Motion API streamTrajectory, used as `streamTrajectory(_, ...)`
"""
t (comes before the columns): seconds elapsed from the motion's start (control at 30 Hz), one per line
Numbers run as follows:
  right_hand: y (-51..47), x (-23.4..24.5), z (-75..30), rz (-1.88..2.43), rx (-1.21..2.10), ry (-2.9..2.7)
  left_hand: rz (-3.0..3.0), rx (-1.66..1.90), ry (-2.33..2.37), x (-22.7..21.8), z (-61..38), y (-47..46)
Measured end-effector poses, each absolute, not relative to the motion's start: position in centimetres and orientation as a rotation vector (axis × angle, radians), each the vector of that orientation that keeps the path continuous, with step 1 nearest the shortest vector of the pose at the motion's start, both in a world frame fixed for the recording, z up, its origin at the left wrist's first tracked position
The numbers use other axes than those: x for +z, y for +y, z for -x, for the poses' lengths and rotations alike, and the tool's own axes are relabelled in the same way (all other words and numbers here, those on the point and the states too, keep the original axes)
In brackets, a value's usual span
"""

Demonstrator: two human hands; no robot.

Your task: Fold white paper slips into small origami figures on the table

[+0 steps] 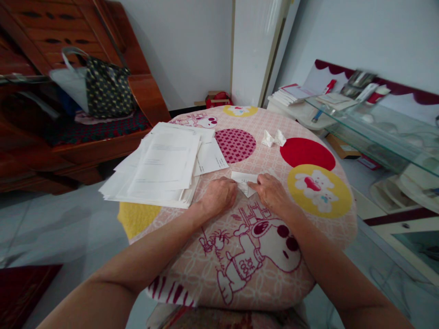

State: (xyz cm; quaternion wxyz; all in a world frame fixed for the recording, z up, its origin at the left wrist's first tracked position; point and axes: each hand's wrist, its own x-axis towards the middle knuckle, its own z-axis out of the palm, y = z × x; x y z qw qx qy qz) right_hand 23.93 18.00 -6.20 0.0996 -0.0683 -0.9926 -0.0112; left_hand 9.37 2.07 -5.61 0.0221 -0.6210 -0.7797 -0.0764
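Observation:
A small folded paper with print on it lies on the patterned tablecloth, its lower part narrowing to a point towards me. My left hand is closed at the paper's left edge, fingers curled. From the other side, my right hand presses a finger onto the paper's right part, the other fingers bent. Left of my hands sits a stack of printed sheets, loosely piled. Farther back on the table are two small folded paper pieces, side by side.
A wooden bench on the left carries a dark patterned bag and a pale bag. To the right, a glass shelf juts out near the table, with papers and a metal container about it.

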Motion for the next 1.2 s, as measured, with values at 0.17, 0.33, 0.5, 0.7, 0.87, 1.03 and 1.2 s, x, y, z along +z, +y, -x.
streamTrajectory(0.17,17.5,-6.2,-23.9,0.214,0.035,-2.934,1.789,-0.405,-2.408,-5.3,-8.7,2.3)
streamTrajectory(0.33,17.2,-5.8,-23.7,0.267,0.039,-2.955,2.113,-0.701,-1.962,-6.1,-9.1,3.1)
streamTrajectory(0.5,17.4,-5.9,-24.0,0.251,0.139,-2.953,2.236,-0.572,-2.036,-7.3,-9.6,3.4)
streamTrajectory(0.7,19.6,-6.3,-23.8,0.494,0.748,-2.656,2.225,-0.4,-2.144,-7.1,-9.4,3.2)
streamTrajectory(0.87,20.1,-5.4,-22.0,0.871,0.903,-2.637,2.232,-0.336,-2.146,-6.8,-9.3,3.8)
streamTrajectory(1.03,19.3,-4.7,-20.1,1.091,0.696,-2.725,2.222,-0.377,-2.156,-6.7,-9.5,4.0)
streamTrajectory(1.2,20.0,-4.5,-19.9,1.142,0.727,-2.752,2.204,-0.446,-2.179,-6.4,-9.8,3.6)
